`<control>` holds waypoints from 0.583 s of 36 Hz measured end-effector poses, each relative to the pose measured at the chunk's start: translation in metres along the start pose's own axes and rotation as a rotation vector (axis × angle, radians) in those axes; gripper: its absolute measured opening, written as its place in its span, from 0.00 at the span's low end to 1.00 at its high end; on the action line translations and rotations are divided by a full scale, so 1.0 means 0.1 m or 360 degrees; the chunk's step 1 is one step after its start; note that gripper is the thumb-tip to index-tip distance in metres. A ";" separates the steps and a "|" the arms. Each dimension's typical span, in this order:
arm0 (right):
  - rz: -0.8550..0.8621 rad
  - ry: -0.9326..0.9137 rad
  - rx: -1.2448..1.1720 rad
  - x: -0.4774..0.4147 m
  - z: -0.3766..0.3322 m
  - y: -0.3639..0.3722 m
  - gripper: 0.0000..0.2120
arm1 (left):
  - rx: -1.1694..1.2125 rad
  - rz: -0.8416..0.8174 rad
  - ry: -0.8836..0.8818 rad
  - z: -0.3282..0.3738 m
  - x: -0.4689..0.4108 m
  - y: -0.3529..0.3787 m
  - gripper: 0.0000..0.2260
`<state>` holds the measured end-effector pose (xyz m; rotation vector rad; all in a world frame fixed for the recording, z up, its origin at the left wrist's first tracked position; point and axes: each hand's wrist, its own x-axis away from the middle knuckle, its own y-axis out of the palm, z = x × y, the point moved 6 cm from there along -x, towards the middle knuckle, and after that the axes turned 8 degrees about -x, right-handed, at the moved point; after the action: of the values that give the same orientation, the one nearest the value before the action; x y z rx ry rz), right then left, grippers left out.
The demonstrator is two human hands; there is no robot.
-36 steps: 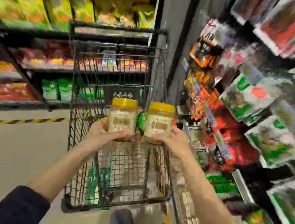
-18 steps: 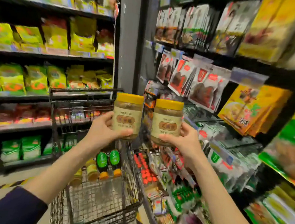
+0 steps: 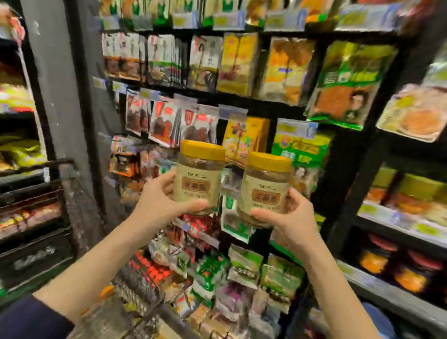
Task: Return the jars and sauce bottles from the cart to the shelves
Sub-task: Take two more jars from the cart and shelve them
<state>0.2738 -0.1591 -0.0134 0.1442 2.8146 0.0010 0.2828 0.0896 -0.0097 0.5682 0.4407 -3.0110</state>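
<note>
The left jar (image 3: 199, 178) and the right jar (image 3: 265, 190) match: clear, with yellow lids, beige labels and brownish contents. Both are upright, side by side with a gap between them, gripped low by the left hand (image 3: 161, 203) and the right hand (image 3: 294, 221).

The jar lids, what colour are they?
Yellow on both: the left hand's jar lid and the right hand's jar lid, clear in the head view.
</note>
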 end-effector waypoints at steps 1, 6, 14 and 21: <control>0.0055 -0.0006 0.0021 0.12 -0.04 -0.13 0.33 | 0.0014 -0.0045 -0.0004 0.03 0.04 0.09 0.30; 0.0317 -0.0031 0.0117 0.79 -0.29 -0.74 0.32 | 0.0109 -0.0270 0.0049 0.32 0.33 0.72 0.21; 0.0751 -0.0053 0.0274 1.78 -0.71 -1.86 0.30 | 0.0278 -0.0757 0.0120 0.90 0.82 1.90 0.27; 0.1049 -0.0092 0.0347 2.54 -1.05 -2.84 0.34 | 0.0419 -0.1016 0.0234 1.52 1.28 2.91 0.29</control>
<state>-0.0269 -0.4145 0.0010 1.0862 2.5680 -0.1546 0.1383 -0.2312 0.0009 0.8005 0.2675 -3.6897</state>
